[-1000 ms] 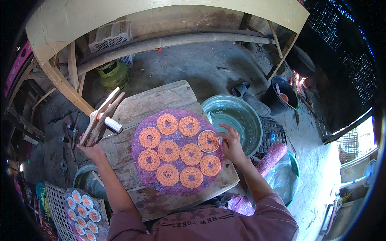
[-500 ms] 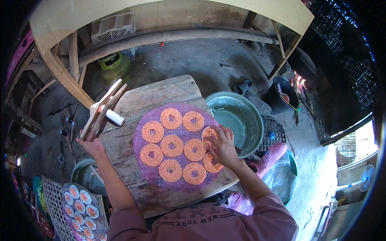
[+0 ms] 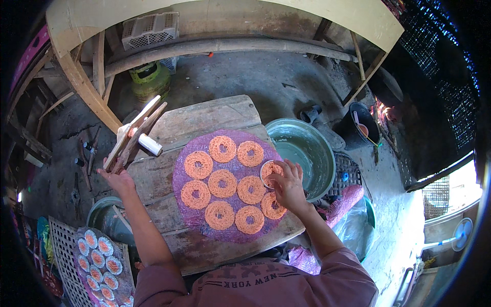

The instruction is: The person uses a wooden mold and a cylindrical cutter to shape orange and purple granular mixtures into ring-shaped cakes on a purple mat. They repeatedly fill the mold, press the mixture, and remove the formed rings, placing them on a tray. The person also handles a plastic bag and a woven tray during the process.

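Observation:
Ring-shaped cakes of orange noodle-like strands (image 3: pixel 222 183) lie spaced out on a round purple plastic sheet (image 3: pixel 192 225), which rests on a plank table (image 3: pixel 199 115). At the sheet's right edge my right hand (image 3: pixel 289 188) grips a thin pale ring mould (image 3: pixel 263 170) that encircles one orange cake. To the left, my left hand (image 3: pixel 120 179) holds the lower ends of two wooden handles of a hand press (image 3: pixel 134 134). A white cylinder (image 3: pixel 149 145) sticks out from the press over the table. My left fingers are partly hidden beneath the handles.
A big green basin (image 3: pixel 327 153) stands right of the table, with a dark bucket (image 3: pixel 353 130) beyond. At lower left, a woven tray (image 3: pixel 64 250) bears orange-and-white cakes near another basin (image 3: pixel 94 217). A green gas cylinder (image 3: pixel 151 84) stands behind.
The whole view has shifted slightly. My right hand stays at the same ring mould on the sheet's right edge, and my left hand keeps hold of the press.

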`<state>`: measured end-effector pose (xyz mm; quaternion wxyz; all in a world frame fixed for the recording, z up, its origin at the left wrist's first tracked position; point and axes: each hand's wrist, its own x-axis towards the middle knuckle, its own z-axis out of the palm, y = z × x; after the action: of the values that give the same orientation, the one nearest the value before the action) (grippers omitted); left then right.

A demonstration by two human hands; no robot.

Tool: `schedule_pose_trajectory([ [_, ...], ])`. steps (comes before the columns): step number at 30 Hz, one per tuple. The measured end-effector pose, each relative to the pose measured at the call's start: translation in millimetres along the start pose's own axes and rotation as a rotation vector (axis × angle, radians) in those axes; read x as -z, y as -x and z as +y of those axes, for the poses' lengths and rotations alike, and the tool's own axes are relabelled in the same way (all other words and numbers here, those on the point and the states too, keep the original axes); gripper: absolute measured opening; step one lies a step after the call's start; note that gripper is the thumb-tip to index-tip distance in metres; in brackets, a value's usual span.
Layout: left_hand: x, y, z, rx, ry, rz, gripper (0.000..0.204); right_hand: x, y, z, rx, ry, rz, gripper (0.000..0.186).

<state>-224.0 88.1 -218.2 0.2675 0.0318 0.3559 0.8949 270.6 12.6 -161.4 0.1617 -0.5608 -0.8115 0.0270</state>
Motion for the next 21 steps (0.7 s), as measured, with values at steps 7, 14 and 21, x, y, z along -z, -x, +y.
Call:
schedule_pose_trajectory([
  [7,4,-5,-2,0.009,0.010,-0.012,0.061,3,1,-8,0.002,-0.068,0.040,0.015],
  [14,0,-4,-1,0.000,0.015,0.026,0.060,-6,-5,-5,-0.015,-0.100,0.052,0.014],
  [21,3,-6,-1,0.011,0.022,-0.003,0.060,7,0,1,0.006,0.005,0.009,0.018],
])
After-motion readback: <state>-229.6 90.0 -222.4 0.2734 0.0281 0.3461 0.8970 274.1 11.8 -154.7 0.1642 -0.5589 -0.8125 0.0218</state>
